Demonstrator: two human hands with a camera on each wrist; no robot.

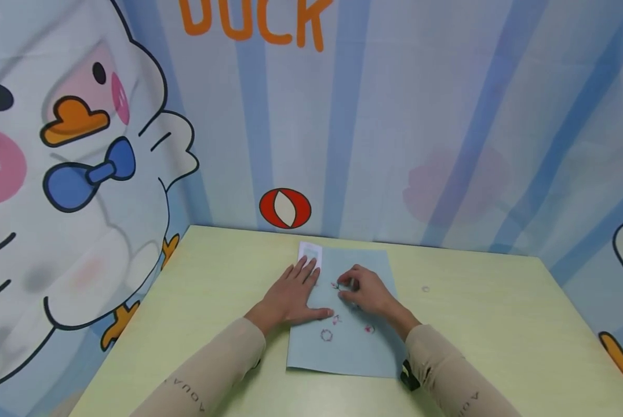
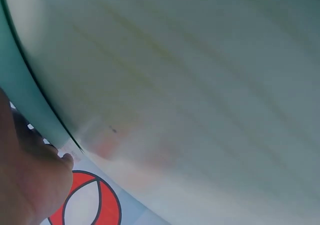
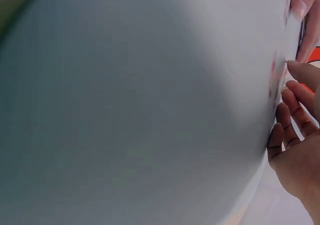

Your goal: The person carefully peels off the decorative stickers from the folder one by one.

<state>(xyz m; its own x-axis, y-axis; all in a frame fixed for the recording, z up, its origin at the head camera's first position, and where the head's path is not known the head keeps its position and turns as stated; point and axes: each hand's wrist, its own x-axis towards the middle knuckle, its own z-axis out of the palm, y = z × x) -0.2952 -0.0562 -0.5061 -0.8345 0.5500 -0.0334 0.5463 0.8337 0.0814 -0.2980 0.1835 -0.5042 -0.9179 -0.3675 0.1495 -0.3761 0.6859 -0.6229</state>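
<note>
A blue-grey sheet of paper [image 1: 342,353] lies on the table with several small pink and red stickers on it. My left hand [image 1: 290,292] is spread over the sheet's left edge, its fingertips touching a small white card [image 1: 310,250] and its thumb beside a pink sticker [image 1: 336,319]. Over the upper middle of the sheet is my right hand [image 1: 367,291], fingers bent, thumb and index tips apart beside a small red and dark sticker [image 1: 335,285]. In the right wrist view, the right hand's fingers [image 3: 295,110] are at the paper surface; nothing shows clearly between them.
A round wreath-like sticker [image 1: 326,335] and a pink sticker [image 1: 369,329] are on the lower sheet. To the right, a small pale ring-like piece [image 1: 425,288] lies on the pale yellow table [image 1: 478,324]. A printed cloth backdrop [image 1: 384,127] rises behind the table.
</note>
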